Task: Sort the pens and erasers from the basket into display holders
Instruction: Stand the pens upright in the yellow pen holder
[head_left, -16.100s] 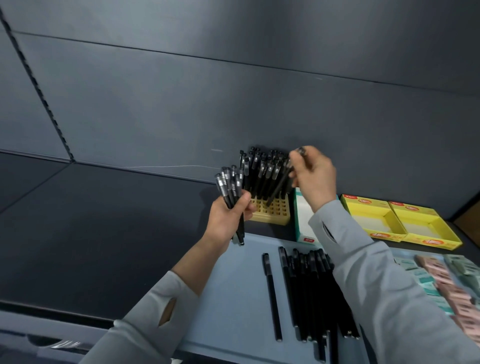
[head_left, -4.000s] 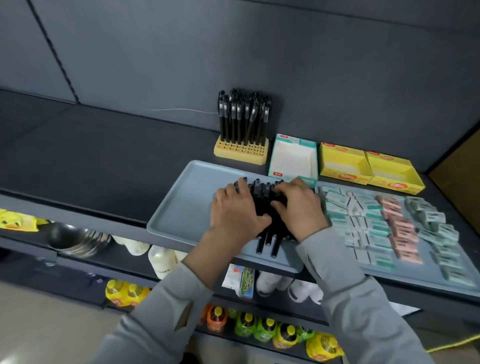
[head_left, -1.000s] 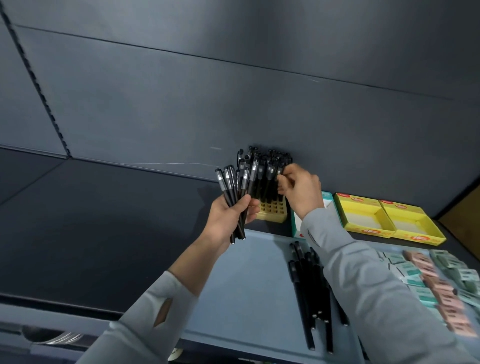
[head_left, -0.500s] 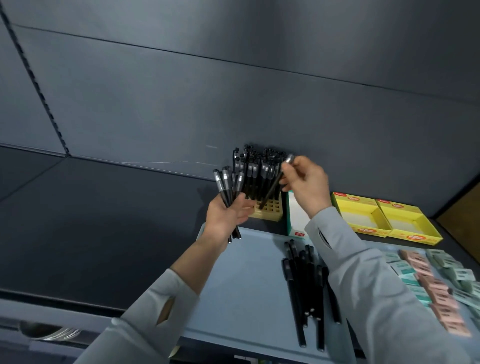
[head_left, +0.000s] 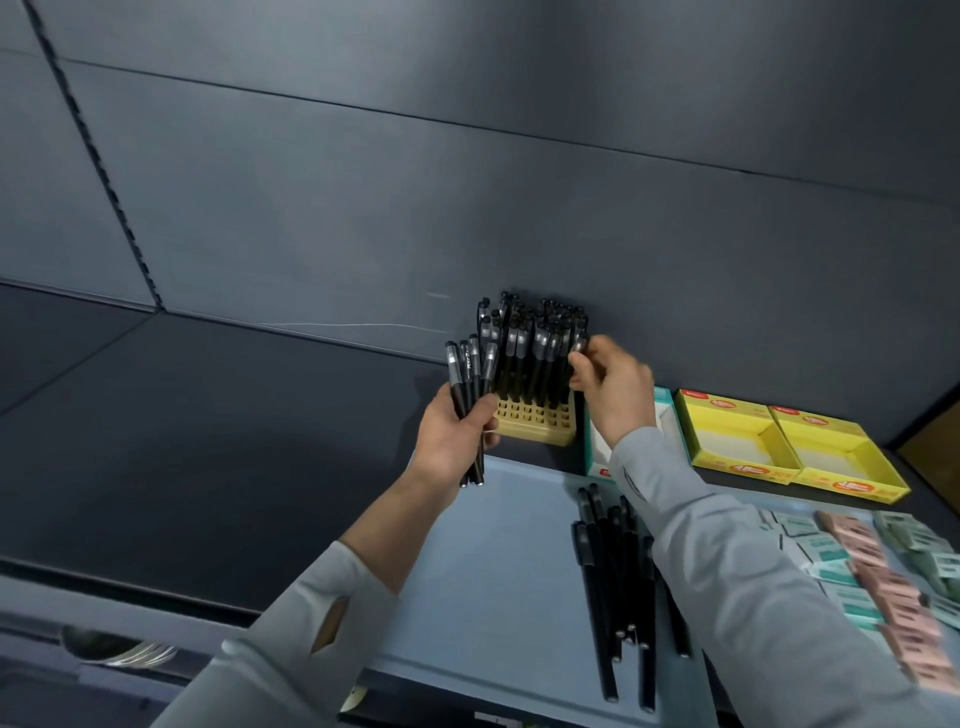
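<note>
Evidently the pen half of the sorting is in hand. The left hand (head_left: 454, 439) has its grip closed round a small bundle of pens (head_left: 470, 384), caps up, just beside the left edge of the yellow pen holder (head_left: 535, 423), which stands on the dark shelf (head_left: 208, 441) against the back wall. The right hand (head_left: 613, 387) has a narrow grip, its fingertips pinching the upper end of a single pen (head_left: 578, 347) at the holder's right side. Whether that pen's tip is already seated in a hole is hidden behind the hand and the crowd of standing pens (head_left: 530, 353) in the rear rows. The front rows of holes look vacant. Nearer the camera, loose pens (head_left: 613, 571) lie side by side on the blue tray (head_left: 467, 571), and erasers (head_left: 857, 561) in green and pink wrappers lie at the tray's right end. The teal box (head_left: 595, 457) and the yellow boxes (head_left: 737, 470) behind the tray show no erasers inside, so I judge the task to be somewhere in its middle, with the erasers not yet begun. The next move, as I read it, calls for lowering the pinched pen straight into a free hole, releasing it, then drawing another from the left hand's bundle. It wants an upright entry, since the neighbouring pens stand close and a slanted push could knock them askew.
</note>
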